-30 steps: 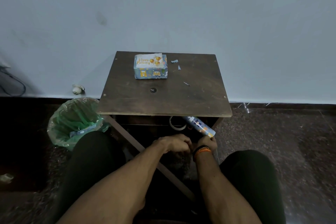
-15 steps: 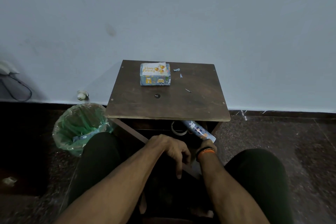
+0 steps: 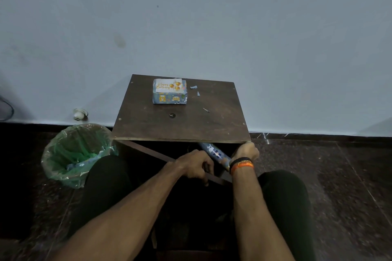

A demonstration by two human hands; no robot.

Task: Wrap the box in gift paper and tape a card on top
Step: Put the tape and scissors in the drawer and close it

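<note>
On the far side of the small wooden table (image 3: pixel 148 125) sits the wrapped box (image 3: pixel 169 97), birthday card (image 3: pixel 168 85) on top. Below the near edge, the left hand (image 3: pixel 196 164) curls on a slanted brace (image 3: pixel 148 151); the right hand (image 3: pixel 246 151) grasps the table's corner beside the gift-paper roll (image 3: pixel 214 151).
</note>
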